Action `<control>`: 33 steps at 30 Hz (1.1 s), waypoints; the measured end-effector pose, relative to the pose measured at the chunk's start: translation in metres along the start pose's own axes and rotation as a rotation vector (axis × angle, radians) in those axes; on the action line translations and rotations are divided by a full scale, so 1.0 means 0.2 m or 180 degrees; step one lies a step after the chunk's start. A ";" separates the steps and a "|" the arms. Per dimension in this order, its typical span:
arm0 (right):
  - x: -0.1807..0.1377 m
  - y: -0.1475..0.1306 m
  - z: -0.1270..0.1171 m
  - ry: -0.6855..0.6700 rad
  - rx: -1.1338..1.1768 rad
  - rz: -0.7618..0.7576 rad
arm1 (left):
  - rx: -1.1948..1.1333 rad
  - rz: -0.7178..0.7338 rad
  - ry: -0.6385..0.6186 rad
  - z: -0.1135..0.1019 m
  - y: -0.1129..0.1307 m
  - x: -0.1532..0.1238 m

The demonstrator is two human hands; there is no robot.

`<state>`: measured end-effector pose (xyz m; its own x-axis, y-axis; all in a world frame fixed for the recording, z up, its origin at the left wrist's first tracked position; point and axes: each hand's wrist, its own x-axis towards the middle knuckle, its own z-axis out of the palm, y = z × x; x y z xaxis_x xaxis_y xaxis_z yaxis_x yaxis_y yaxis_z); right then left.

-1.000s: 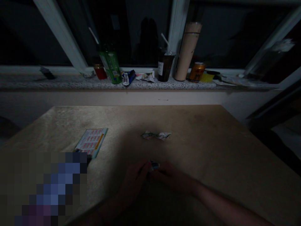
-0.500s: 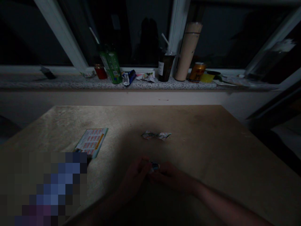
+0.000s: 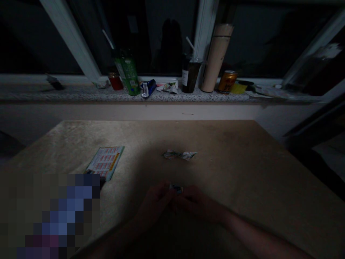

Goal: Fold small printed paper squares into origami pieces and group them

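Note:
Close together over the near part of the table (image 3: 237, 172), my left hand (image 3: 159, 198) and my right hand (image 3: 198, 201) are both closed on a small piece of folded paper (image 3: 176, 188). Dark and light patches show on the bit that sticks up between the fingers; the rest is hidden, and the dim light blurs its edges. Beyond my hands lies a folded paper bow (image 3: 180, 155), pinched in the middle with two printed, pointed wings.
A printed calendar card (image 3: 106, 162) lies at the left, partly under a pixelated patch. Along the windowsill (image 3: 167, 96) stand a green carton (image 3: 128, 75), a dark cup with a straw (image 3: 190, 75), a tall flask (image 3: 217, 59), an orange can (image 3: 228, 82) and crumpled wrappers (image 3: 149, 88).
The fingers of both hands have shifted slightly around the folded paper, and a little more of it shows above them. The paper bow stays where it was.

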<state>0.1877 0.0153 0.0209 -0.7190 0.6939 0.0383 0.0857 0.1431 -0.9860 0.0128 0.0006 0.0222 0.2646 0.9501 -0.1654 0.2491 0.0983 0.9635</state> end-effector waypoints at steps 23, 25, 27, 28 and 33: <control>-0.02 0.03 0.05 0.1209 -0.0877 -0.0110 | 0.0110 0.0162 0.0036 0.00 0.02 0.01; 0.00 0.03 0.05 0.1428 -0.0865 -0.0185 | 0.0165 0.0144 0.0148 0.00 0.02 0.01; 0.00 0.03 0.04 0.1629 -0.0857 -0.0338 | 0.0295 0.0165 0.0247 0.01 0.03 0.01; 0.01 0.03 0.04 0.1705 -0.0865 -0.0417 | 0.0368 0.0193 0.0287 0.01 0.03 0.01; 0.00 0.04 0.04 0.1913 -0.0957 -0.0626 | 0.0546 0.0313 0.0361 0.01 0.02 0.02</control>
<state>0.1827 0.0118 0.0119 -0.2419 0.8928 0.3801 0.2424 0.4349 -0.8672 0.0166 0.0031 0.0242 0.1914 0.9808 -0.0384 0.3846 -0.0389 0.9223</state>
